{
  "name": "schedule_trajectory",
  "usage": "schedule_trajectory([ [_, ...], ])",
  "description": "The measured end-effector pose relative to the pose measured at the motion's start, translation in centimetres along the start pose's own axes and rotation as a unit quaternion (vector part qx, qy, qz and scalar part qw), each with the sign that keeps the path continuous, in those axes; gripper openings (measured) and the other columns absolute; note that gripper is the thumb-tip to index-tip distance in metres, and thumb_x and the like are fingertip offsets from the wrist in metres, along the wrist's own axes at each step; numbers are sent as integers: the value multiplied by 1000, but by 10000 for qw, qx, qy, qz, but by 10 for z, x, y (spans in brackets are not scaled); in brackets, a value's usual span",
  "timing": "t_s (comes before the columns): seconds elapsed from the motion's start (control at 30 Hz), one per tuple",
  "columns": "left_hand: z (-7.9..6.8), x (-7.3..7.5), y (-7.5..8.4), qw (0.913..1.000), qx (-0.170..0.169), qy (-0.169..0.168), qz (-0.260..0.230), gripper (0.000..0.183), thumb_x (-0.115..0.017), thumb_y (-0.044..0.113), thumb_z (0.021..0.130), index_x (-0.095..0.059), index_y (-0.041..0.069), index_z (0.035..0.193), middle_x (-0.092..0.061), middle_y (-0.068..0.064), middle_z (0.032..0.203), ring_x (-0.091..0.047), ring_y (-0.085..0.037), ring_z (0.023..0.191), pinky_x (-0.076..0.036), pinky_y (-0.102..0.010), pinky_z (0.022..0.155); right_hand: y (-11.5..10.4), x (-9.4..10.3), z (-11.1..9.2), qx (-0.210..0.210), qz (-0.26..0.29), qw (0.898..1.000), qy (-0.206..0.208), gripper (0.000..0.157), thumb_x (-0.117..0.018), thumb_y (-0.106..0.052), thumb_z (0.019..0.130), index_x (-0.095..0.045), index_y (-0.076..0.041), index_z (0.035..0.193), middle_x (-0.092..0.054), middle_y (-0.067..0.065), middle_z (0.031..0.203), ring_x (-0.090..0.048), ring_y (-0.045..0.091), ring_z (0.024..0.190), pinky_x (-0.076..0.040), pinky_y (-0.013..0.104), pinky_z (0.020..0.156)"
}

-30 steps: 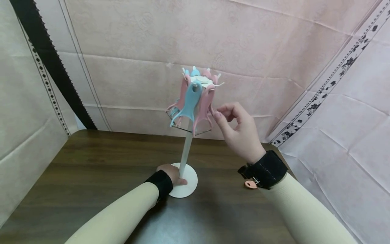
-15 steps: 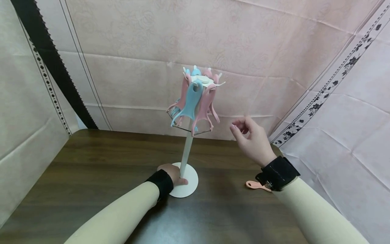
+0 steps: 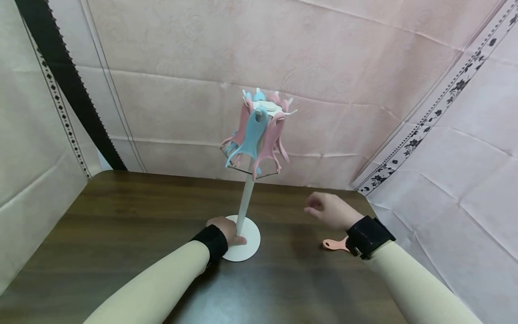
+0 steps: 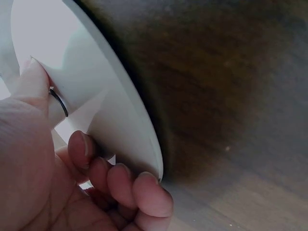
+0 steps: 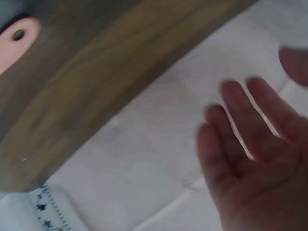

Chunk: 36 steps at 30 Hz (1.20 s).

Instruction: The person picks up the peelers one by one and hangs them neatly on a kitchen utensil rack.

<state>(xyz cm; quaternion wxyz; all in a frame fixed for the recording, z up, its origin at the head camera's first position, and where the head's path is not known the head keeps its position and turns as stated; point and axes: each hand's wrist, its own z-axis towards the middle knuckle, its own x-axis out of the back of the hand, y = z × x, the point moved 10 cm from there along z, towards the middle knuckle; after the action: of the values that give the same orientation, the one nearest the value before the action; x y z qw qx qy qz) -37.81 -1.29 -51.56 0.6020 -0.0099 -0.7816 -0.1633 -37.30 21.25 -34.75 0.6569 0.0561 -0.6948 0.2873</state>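
Observation:
A white stand (image 3: pixel 245 198) with a round base (image 3: pixel 248 247) stands on the table. From the hooks at its top hang several Y-shaped peelers, among them a blue peeler (image 3: pixel 254 135) and a pink peeler (image 3: pixel 270 141). My left hand (image 3: pixel 223 228) holds the stand low at the pole, thumb on the base; its curled fingers show by the base rim in the left wrist view. To the right, my right hand (image 3: pixel 329 210) is above the table with loosely bent fingers and nothing in them. Below it lies a salmon-pink handle with a hole (image 3: pixel 334 244), partly hidden by the wristband.
The brown wooden table (image 3: pixel 133 225) ends at a back edge just behind the stand. Pale patterned cloth (image 3: pixel 194 45) rises behind and at both sides. A black strap-like band (image 3: pixel 73 85) runs down the left side.
My right hand has drawn away from the hanging pink peelers, moving right and then down towards the table. Beside it, more of the salmon-pink handle shows. My left hand stays on the stand.

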Motion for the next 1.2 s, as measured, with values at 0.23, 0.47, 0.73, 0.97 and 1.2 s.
schedule_trajectory([
  [0.23,-3,1,0,9998,134,-147,2,50,-67,63,79,-72,13,78,-64,2,68,-59,-18,70,-48,-37,68,54,-42,-20,-1047,-349,9841,-1395,39,-70,-31,89,-60,-4,115,-64,9,104,-61,26,96,-49,45,81],
  [0.47,-7,8,3,9998,136,-153,-14,50,-68,62,79,-73,12,85,-66,2,71,-60,-18,72,-48,-38,70,102,-56,-32,-1484,-317,9736,-1703,43,-78,-16,81,-58,2,116,-63,18,109,-60,34,99,-48,49,82],
  [0.73,-3,2,-2,9997,172,-161,-7,52,-67,64,78,-74,13,83,-67,2,73,-60,-18,74,-48,-38,70,150,-69,-41,-1279,-2077,9534,-1777,47,-85,-13,67,-64,-3,108,-66,14,99,-60,40,93,-49,55,77],
  [0.97,0,-1,-3,9997,146,-177,-34,51,-68,64,77,-73,14,85,-66,2,74,-60,-18,74,-48,-38,70,164,-77,-43,-926,-2778,9471,-1317,39,-87,-15,57,-66,-11,89,-64,5,85,-58,34,79,-49,53,69],
  [1.2,3,-2,-4,9997,185,-170,24,51,-68,65,77,-73,15,80,-65,3,70,-59,-17,72,-48,-38,71,162,-81,-45,-967,-2737,9477,-1327,31,-86,-13,63,-63,-10,84,-62,6,80,-58,32,77,-49,51,70],
])
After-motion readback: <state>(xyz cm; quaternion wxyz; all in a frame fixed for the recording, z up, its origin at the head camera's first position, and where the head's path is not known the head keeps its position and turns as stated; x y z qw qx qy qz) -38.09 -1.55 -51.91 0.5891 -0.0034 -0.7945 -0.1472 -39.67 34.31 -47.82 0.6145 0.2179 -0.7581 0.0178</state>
